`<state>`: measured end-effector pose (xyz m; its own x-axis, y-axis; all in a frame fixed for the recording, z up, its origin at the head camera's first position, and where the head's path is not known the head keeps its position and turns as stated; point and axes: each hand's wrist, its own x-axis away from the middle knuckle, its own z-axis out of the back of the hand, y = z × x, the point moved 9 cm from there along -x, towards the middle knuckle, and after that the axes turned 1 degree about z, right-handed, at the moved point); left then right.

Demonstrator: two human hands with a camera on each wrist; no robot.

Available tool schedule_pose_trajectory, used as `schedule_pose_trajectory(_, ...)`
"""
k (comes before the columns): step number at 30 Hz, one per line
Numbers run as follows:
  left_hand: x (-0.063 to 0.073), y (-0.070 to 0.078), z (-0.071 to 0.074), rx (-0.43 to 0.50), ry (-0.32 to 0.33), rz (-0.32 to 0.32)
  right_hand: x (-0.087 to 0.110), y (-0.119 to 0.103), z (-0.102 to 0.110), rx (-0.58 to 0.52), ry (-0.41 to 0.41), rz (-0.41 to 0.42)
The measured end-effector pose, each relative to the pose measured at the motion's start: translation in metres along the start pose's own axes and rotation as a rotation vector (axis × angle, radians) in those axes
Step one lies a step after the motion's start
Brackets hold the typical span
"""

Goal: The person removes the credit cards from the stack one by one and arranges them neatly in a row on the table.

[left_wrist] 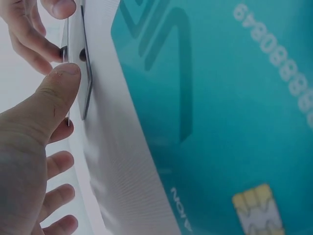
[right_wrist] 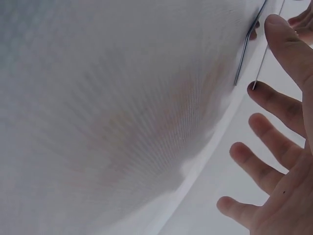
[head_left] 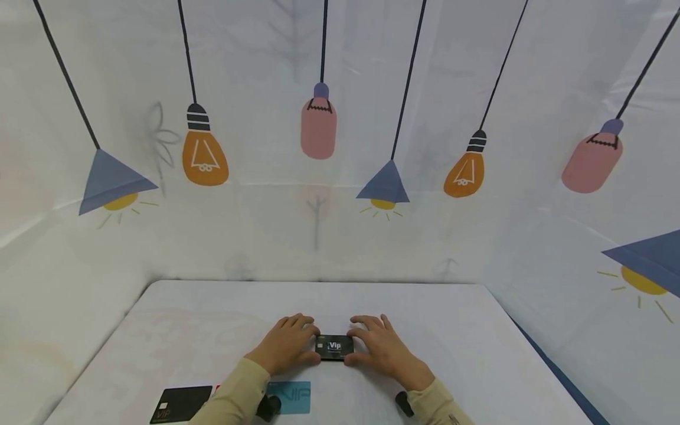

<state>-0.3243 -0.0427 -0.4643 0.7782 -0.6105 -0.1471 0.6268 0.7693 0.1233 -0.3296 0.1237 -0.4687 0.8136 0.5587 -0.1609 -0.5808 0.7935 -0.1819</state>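
Landmark is the small Vip card point(head_left: 334, 348): large black card point(head_left: 183, 402) is lying well off its left, nearer the wearer, partly behind a sleeve point(head_left: 234, 395); left hand point(head_left: 289, 343) is pinching its left end, thumb and finger clamped on it. Teal card point(head_left: 295, 398) is lying near it, left and wearer-side; Vip card itself is sitting between both hands, right hand point(head_left: 383, 349) pinching its right end.

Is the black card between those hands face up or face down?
Face up: the head view shows the black card with its white "Vip" lettering towards the camera, between the left hand and right hand.
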Motion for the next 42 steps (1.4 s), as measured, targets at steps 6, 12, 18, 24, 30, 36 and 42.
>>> schedule_pose_trajectory(6,0.003,-0.002,0.001,0.018,0.003,-0.01,0.004,-0.005,0.003,-0.008,0.031,0.039)
schedule_pose_trajectory(12,0.006,-0.002,0.002,0.009,0.028,-0.03,0.007,-0.01,0.005,-0.025,0.057,0.079)
schedule_pose_trajectory(18,0.012,-0.001,0.01,0.007,0.054,-0.055,0.008,-0.013,0.007,-0.034,0.062,0.107)
schedule_pose_trajectory(24,0.015,0.001,0.022,0.043,0.077,-0.066,0.009,-0.018,0.015,-0.008,0.099,0.131)
schedule_pose_trajectory(30,0.017,0.002,0.027,0.057,0.07,-0.052,0.01,-0.018,0.018,-0.055,0.054,0.063)
schedule_pose_trajectory(36,0.021,0.004,0.035,0.056,0.073,-0.041,0.014,-0.022,0.027,-0.055,0.079,0.07)
schedule_pose_trajectory(42,0.027,0.012,0.044,0.066,0.153,-0.087,0.02,-0.025,0.04,-0.064,0.136,0.101)
